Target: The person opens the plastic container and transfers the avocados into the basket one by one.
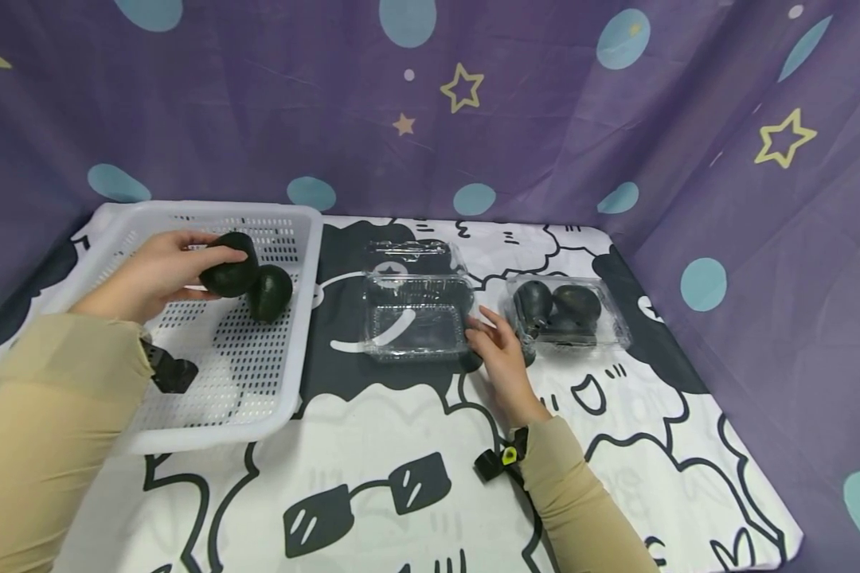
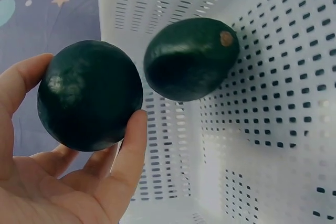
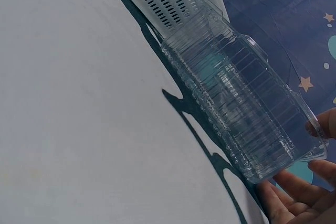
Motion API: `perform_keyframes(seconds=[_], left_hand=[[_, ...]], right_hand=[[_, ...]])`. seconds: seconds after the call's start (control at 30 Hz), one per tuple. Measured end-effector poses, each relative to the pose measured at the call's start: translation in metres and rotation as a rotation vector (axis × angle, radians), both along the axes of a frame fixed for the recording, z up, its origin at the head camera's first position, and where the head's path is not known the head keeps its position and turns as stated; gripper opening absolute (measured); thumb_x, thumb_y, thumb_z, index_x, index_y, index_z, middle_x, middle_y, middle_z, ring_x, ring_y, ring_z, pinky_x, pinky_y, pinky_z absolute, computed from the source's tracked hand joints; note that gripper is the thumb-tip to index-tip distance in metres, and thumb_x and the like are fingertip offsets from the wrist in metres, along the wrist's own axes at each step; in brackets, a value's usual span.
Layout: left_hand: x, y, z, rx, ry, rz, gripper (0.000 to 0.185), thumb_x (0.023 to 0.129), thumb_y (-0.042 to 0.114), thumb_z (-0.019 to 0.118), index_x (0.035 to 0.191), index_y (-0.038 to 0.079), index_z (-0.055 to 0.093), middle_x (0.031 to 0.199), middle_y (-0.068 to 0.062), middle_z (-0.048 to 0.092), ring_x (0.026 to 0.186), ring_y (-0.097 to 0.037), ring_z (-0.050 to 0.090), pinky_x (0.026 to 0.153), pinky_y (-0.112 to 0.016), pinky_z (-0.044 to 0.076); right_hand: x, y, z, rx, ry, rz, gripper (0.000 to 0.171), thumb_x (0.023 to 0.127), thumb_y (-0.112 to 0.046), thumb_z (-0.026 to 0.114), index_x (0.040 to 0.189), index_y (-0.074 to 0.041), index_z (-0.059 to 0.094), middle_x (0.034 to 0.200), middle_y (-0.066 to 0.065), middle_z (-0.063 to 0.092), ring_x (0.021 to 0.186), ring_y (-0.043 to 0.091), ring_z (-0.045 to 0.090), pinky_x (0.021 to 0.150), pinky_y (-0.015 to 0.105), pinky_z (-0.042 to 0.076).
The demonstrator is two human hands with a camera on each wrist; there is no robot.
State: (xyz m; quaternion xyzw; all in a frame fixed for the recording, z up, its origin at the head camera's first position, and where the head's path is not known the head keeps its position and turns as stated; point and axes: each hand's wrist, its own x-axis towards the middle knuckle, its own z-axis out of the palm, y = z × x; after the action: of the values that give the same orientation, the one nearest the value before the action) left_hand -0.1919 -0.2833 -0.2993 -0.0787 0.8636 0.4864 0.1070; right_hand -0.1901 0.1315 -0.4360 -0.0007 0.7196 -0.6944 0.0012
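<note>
My left hand [image 1: 168, 267] grips a dark green avocado [image 2: 90, 95] between thumb and fingers, over the far part of a white perforated basket [image 1: 297, 318]. Close beside it, a second avocado [image 1: 270, 294] lies in the basket; its pale brown stem end faces the camera in the left wrist view. My right hand [image 1: 503, 358] holds the right edge of a clear plastic clamshell box [image 3: 236, 103], thumb at the rim and fingers along the outside. This box stands with its lid [image 1: 416, 256] folded back, and nothing lies in its tray.
Right of my right hand, another clear box [image 1: 616, 326] contains two dark avocados [image 1: 576, 305]. A white cloth with black cartoon drawings [image 1: 387, 430] covers the table. Behind and to the right hangs a purple curtain [image 1: 545, 119] with stars.
</note>
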Motion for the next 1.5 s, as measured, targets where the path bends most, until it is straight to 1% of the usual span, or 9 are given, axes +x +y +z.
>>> perform_keyframes(seconds=[0.2, 0.37, 0.53, 0.7, 0.83, 0.97, 1.27, 1.37, 1.5], left_hand=[[0.001, -0.005, -0.007, -0.031, -0.011, 0.017, 0.098, 0.095, 0.052, 0.059, 0.156, -0.005, 0.010, 0.139, -0.016, 0.038, 0.080, 0.003, 0.056, 0.079, -0.028, 0.060], [0.000, -0.010, -0.014, -0.057, -0.028, 0.012, 0.098, 0.095, 0.053, 0.058, 0.156, -0.006, 0.009, 0.143, -0.022, 0.035, 0.083, 0.000, 0.055, 0.080, -0.031, 0.060], [0.000, -0.012, -0.020, -0.066, -0.048, 0.007, 0.095, 0.096, 0.051, 0.058, 0.155, -0.007, 0.012, 0.150, -0.031, 0.029, 0.090, -0.008, 0.055, 0.082, -0.034, 0.060], [-0.001, -0.013, -0.023, -0.067, -0.067, 0.010, 0.093, 0.096, 0.048, 0.057, 0.155, -0.008, 0.011, 0.152, -0.035, 0.025, 0.097, -0.016, 0.055, 0.080, -0.034, 0.060], [-0.002, -0.014, -0.025, -0.063, -0.092, 0.007, 0.093, 0.097, 0.047, 0.057, 0.155, -0.008, 0.010, 0.152, -0.036, 0.023, 0.098, -0.017, 0.055, 0.079, -0.033, 0.060], [-0.004, -0.015, -0.027, -0.062, -0.111, -0.007, 0.093, 0.097, 0.046, 0.058, 0.155, -0.008, 0.010, 0.152, -0.036, 0.024, 0.092, -0.011, 0.057, 0.081, -0.034, 0.060], [-0.004, -0.017, -0.033, -0.089, -0.129, -0.030, 0.089, 0.097, 0.044, 0.059, 0.151, -0.011, 0.015, 0.148, -0.037, 0.026, 0.094, -0.017, 0.059, 0.084, -0.041, 0.060], [-0.004, -0.017, -0.034, -0.103, -0.140, -0.031, 0.089, 0.097, 0.043, 0.058, 0.151, -0.013, 0.015, 0.149, -0.038, 0.024, 0.097, -0.022, 0.060, 0.084, -0.043, 0.060], [-0.004, -0.016, -0.036, -0.114, -0.154, -0.032, 0.089, 0.098, 0.042, 0.057, 0.151, -0.013, 0.014, 0.149, -0.039, 0.023, 0.111, -0.034, 0.055, 0.085, -0.044, 0.059]], right_hand=[[0.001, 0.000, 0.000, -0.015, 0.002, 0.000, 0.053, 0.098, -0.007, 0.054, 0.150, -0.006, 0.040, 0.144, 0.023, 0.053, 0.131, 0.033, 0.052, 0.106, 0.040, 0.046], [0.002, -0.001, 0.000, -0.016, -0.004, 0.003, 0.054, 0.098, -0.007, 0.054, 0.150, -0.007, 0.040, 0.145, 0.022, 0.052, 0.133, 0.033, 0.051, 0.108, 0.043, 0.045], [0.003, 0.000, 0.000, -0.019, -0.007, 0.009, 0.055, 0.098, -0.008, 0.055, 0.150, -0.007, 0.039, 0.146, 0.022, 0.051, 0.135, 0.033, 0.050, 0.110, 0.045, 0.044], [0.002, 0.000, 0.000, -0.018, -0.013, 0.012, 0.055, 0.098, -0.009, 0.055, 0.151, -0.008, 0.039, 0.146, 0.021, 0.051, 0.135, 0.032, 0.050, 0.111, 0.046, 0.043], [0.002, 0.001, -0.001, -0.013, -0.011, 0.005, 0.055, 0.098, -0.009, 0.055, 0.151, -0.007, 0.039, 0.145, 0.022, 0.051, 0.134, 0.033, 0.050, 0.110, 0.046, 0.043], [0.002, 0.001, -0.001, -0.006, -0.007, 0.006, 0.055, 0.098, -0.009, 0.055, 0.150, -0.007, 0.040, 0.145, 0.022, 0.051, 0.134, 0.033, 0.051, 0.110, 0.046, 0.043], [0.000, 0.002, -0.002, -0.013, -0.023, 0.024, 0.055, 0.099, -0.012, 0.054, 0.152, -0.009, 0.038, 0.147, 0.020, 0.050, 0.135, 0.032, 0.049, 0.112, 0.046, 0.041], [-0.001, 0.002, -0.002, -0.016, -0.023, 0.024, 0.055, 0.099, -0.012, 0.054, 0.152, -0.009, 0.038, 0.147, 0.020, 0.050, 0.135, 0.032, 0.050, 0.112, 0.046, 0.041], [0.000, 0.001, -0.001, -0.021, -0.019, 0.028, 0.055, 0.099, -0.011, 0.054, 0.151, -0.009, 0.038, 0.147, 0.021, 0.050, 0.135, 0.032, 0.049, 0.112, 0.046, 0.041]])
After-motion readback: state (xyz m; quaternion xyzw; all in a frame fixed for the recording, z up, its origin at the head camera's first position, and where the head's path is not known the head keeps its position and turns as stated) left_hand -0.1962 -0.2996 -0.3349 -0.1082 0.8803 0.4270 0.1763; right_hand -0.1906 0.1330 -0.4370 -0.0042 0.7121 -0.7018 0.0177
